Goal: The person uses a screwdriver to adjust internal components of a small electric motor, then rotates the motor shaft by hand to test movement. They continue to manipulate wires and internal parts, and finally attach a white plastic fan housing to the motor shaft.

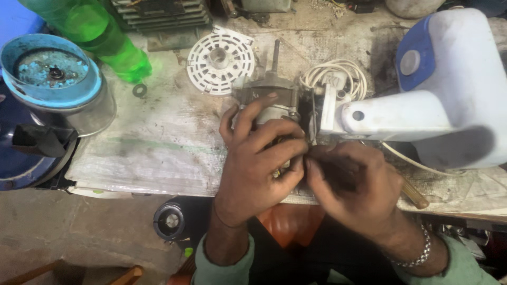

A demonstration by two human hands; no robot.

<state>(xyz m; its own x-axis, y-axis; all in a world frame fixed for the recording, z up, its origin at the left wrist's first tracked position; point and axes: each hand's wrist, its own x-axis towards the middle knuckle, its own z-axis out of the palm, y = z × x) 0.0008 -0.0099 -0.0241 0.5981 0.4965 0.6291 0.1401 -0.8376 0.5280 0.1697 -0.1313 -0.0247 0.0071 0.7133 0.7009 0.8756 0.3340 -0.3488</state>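
Looking straight down at a messy repair desk covered with a grimy sheet, and both hands are bunched up on a small electric motor sitting near the middle of it. The left hand is draped over the motor's near end, fingers curled down around the metal body so it's clearly gripping it. The right hand is pressed in from the right side, fingertips pinched together right against the left ones at the motor's near end; it seems to be holding something small and dark, but I can't tell what, it's hidden between the fingers. The motor's long axis runs away from the person, with its shaft poking out the far end toward the back of the desk, so the body lies just beyond and under the left fingers, and the left hand is the nearer one to it. Just right of the motor there's a white appliance housing with a blue panel, touching or nearly touching it, and a coiled white cord behind. A round white plastic grille lies beyond to the left, then a green bottle and a blue-rimmed jar at the far left. A wooden tool handle peeks out past the right hand.
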